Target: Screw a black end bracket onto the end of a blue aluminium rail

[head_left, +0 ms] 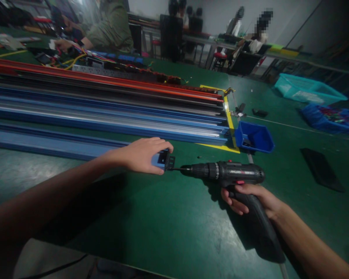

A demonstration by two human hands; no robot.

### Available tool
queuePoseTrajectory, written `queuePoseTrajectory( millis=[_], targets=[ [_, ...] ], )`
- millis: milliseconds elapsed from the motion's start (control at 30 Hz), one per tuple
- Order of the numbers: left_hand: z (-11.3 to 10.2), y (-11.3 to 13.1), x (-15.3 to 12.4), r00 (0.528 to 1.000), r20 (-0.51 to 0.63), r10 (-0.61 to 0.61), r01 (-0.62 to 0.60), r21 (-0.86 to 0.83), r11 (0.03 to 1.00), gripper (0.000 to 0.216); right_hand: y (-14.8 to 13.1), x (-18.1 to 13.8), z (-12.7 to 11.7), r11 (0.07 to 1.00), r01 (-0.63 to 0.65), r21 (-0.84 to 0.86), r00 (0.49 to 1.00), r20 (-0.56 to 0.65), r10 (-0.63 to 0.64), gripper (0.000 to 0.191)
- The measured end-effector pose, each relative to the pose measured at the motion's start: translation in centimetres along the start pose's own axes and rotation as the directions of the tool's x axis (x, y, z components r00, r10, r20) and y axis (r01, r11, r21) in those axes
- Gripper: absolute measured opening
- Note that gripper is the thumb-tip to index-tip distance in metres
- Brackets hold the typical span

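Observation:
My left hand is wrapped over the right end of a blue metal rail lying on the green table. A black end cap sits at that end, just beyond my fingers. In my right hand is a black cordless drill, gripped by its handle and pointing left. Its long thin bit reaches the end cap's lower part; whether it sits in a screw is too small to tell. A tiny dark screw-like piece lies on the table behind the drill's nose.
More blue rails and an orange rail lie behind, ending near yellow tape. A blue bin stands right of them, with a teal basket farther off. A dark flat piece lies right. Another person's sleeve shows behind wiring.

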State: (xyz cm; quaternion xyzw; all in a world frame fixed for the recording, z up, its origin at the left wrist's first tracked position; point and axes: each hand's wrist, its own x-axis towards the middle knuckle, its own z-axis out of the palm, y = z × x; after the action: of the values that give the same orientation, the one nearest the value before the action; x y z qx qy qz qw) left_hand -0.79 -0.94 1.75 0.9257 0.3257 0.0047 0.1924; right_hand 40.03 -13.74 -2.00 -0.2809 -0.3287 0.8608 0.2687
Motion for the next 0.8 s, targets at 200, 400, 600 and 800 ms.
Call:
queuePoseTrajectory(
  millis=[200, 400, 600, 800],
  targets=[
    [-0.09, -0.03, -0.01, 1.0, -0.001, -0.002, 0.002, -0.008, 1.0, 0.064, 0.04, 0.09, -0.08, 1.0, -0.014, 0.007, 0.999, -0.04, 0.014, 0.035],
    [0.09, -0.26, 0.06, 0.999, -0.039, 0.021, -0.021, 0.002, 1.0, 0.062, -0.14, 0.0, 0.1, 0.999, -0.027, -0.023, 0.998, -0.065, 0.025, 0.038],
    [0.1, -0.08, 0.08, 0.999, -0.046, 0.016, -0.015, 0.004, 1.0, 0.064, -0.22, 0.07, 0.06, 0.999, -0.033, -0.031, 0.997, -0.074, 0.03, 0.039],
    [-0.15, 0.05, 0.03, 1.0, -0.021, 0.005, -0.005, -0.002, 1.0, 0.063, -0.19, -0.03, 0.11, 0.999, -0.031, -0.036, 0.997, -0.07, 0.029, 0.038]
  ],
)
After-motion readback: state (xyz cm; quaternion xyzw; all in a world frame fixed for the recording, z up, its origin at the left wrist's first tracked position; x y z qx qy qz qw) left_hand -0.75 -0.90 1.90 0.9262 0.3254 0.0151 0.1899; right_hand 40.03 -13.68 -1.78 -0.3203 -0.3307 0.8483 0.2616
